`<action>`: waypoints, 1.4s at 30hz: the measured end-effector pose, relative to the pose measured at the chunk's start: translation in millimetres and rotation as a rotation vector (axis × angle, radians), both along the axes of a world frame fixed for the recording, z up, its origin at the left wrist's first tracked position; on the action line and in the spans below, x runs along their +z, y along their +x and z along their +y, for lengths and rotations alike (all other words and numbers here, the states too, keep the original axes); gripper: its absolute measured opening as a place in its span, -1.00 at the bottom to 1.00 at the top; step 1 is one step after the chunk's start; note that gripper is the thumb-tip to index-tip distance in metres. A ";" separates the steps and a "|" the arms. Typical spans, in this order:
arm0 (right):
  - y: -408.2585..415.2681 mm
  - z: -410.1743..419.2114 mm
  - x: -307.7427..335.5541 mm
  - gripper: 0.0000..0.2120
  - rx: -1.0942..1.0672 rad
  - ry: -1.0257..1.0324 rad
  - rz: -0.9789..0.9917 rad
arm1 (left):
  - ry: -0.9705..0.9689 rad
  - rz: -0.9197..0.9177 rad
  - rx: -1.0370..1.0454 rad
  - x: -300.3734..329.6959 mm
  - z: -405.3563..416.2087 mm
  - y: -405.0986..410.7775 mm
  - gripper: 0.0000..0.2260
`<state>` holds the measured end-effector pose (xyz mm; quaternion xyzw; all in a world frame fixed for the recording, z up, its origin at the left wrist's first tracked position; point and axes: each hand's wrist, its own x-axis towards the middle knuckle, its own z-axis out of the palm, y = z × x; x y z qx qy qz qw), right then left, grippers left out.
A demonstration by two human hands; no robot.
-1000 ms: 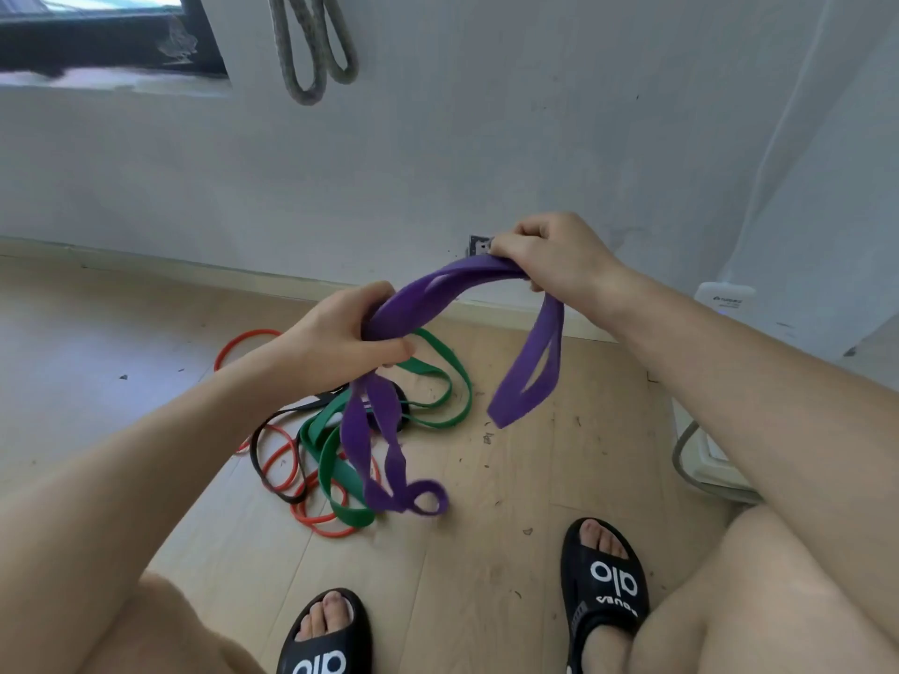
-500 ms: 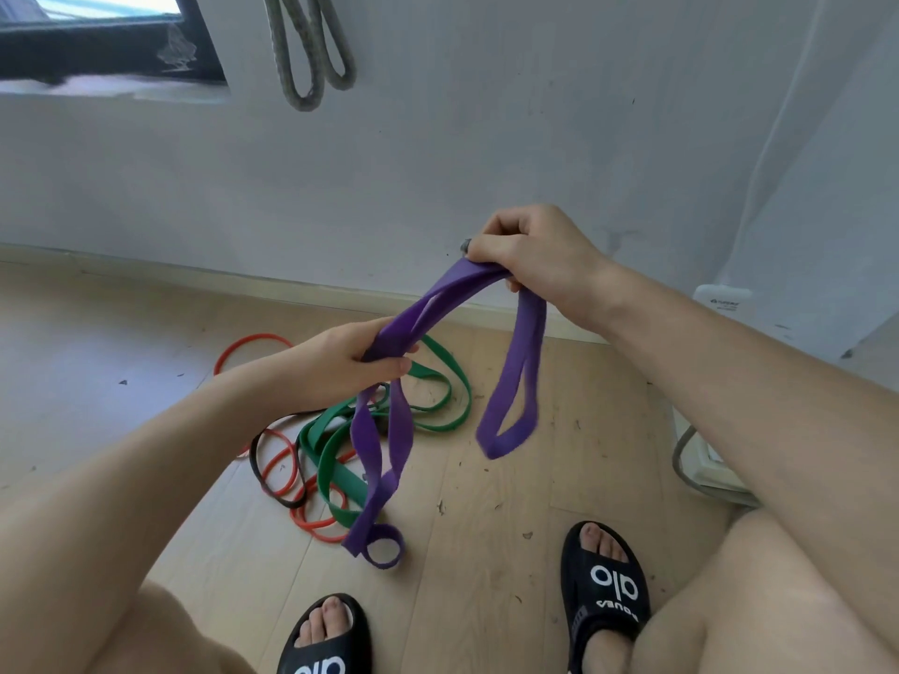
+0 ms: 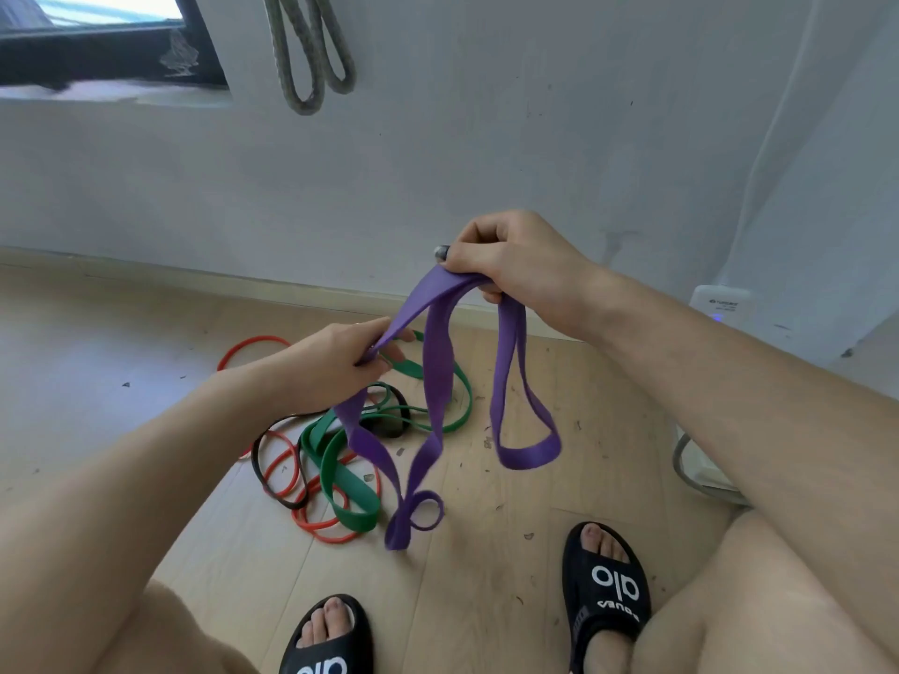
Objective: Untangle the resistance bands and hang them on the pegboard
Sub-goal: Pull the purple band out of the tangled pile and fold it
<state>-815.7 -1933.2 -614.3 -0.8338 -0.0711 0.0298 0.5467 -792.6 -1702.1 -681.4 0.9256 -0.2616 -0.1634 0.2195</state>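
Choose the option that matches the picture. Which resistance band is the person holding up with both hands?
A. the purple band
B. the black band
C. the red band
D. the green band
A: the left hand and the right hand both grip the purple band, while the green band, red band and black band lie on the floor.

"alo" on right slide sandal (image 3: 614,588)

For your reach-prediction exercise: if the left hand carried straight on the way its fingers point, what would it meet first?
Probably the hanging strands of the purple band it already grips, just beyond the left hand; depth past them is unclear.
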 end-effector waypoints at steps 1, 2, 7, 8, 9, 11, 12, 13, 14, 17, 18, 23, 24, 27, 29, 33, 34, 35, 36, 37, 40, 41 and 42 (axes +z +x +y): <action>-0.4 0.8 0.7 -0.78 0.007 0.014 -0.001 | -0.046 0.017 -0.008 -0.2 -3.4 -3.7 -0.74; -0.7 1.9 1.3 -0.78 0.012 0.029 -0.003 | -0.094 0.027 -0.006 -0.3 -7.1 -6.4 -0.75; 0.5 2.2 3.8 -0.76 -0.005 0.151 0.005 | -0.310 0.099 0.133 2.0 -18.9 -8.4 -0.88; 0.7 1.1 3.7 -0.76 -0.013 0.165 0.007 | -0.315 0.123 0.135 3.1 -19.1 -8.7 -0.92; 0.7 0.2 3.1 -0.76 -0.021 0.176 0.010 | -0.310 0.156 0.123 5.1 -19.5 -10.4 -0.92; 0.5 0.1 1.0 -0.76 -0.031 0.185 0.017 | -0.306 0.233 0.097 9.2 -20.4 -14.0 -0.70; 0.2 0.8 0.3 -0.76 -0.035 0.186 0.020 | -0.329 0.263 0.093 11.5 -21.6 -16.2 -0.60; -0.1 1.6 0.1 -0.77 -0.040 0.191 0.024 | -0.373 0.288 0.088 14.3 -23.7 -19.0 -0.55; 0.1 2.3 0.3 -0.78 -0.048 0.202 0.027 | -0.420 0.307 0.084 16.2 -26.0 -21.2 -0.53; 0.5 3.9 2.8 -0.82 -0.066 0.249 0.035 | -0.446 0.251 0.124 18.7 -34.5 -24.3 -0.52; 0.6 4.9 3.2 -0.83 -0.064 0.268 0.034 | -0.432 0.209 0.139 17.6 -37.2 -24.0 -0.53; 1.0 4.8 3.5 -0.85 -0.066 0.263 0.021 | -0.361 0.053 0.177 10.5 -41.3 -20.9 -0.85; 1.6 2.2 3.2 -0.85 -0.077 0.244 0.018 | -0.341 0.058 0.187 9.8 -39.2 -19.9 -0.89; 4.2 -5.6 0.8 -0.84 -0.126 0.241 0.022 | -0.381 0.105 0.195 9.8 -31.3 -17.8 -0.91; 4.6 -6.4 -0.2 -0.84 -0.138 0.268 0.030 | -0.420 0.108 0.173 11.7 -30.9 -18.6 -0.84; 3.1 -1.4 1.5 -0.85 -0.118 0.313 0.045 | -0.526 0.107 0.191 14.8 -43.0 -24.0 -0.60; 3.3 -0.3 2.0 -0.86 -0.112 0.329 0.049 | -0.561 0.118 0.207 14.2 -45.5 -25.0 -0.55; 3.6 0.8 2.5 -0.87 -0.108 0.349 0.055 | -0.585 0.129 0.220 12.8 -47.2 -25.4 -0.54; 3.9 1.2 3.1 -0.89 -0.104 0.372 0.063 | -0.596 0.137 0.227 10.6 -48.4 -25.5 -0.57; 3.9 1.4 3.2 -0.91 -0.100 0.395 0.071 | -0.589 0.133 0.226 8.8 -49.3 -26.1 -0.63; 2.5 1.0 2.9 -0.92 -0.104 0.412 0.079 | -0.519 0.062 0.223 4.2 -49.3 -25.7 -0.80; 2.0 0.1 3.0 -0.92 -0.113 0.408 0.082 | -0.499 0.045 0.221 4.2 -48.4 -25.5 -0.85; 1.8 -1.7 3.2 -0.92 -0.124 0.404 0.084 | -0.475 0.027 0.212 4.7 -46.6 -24.4 -0.89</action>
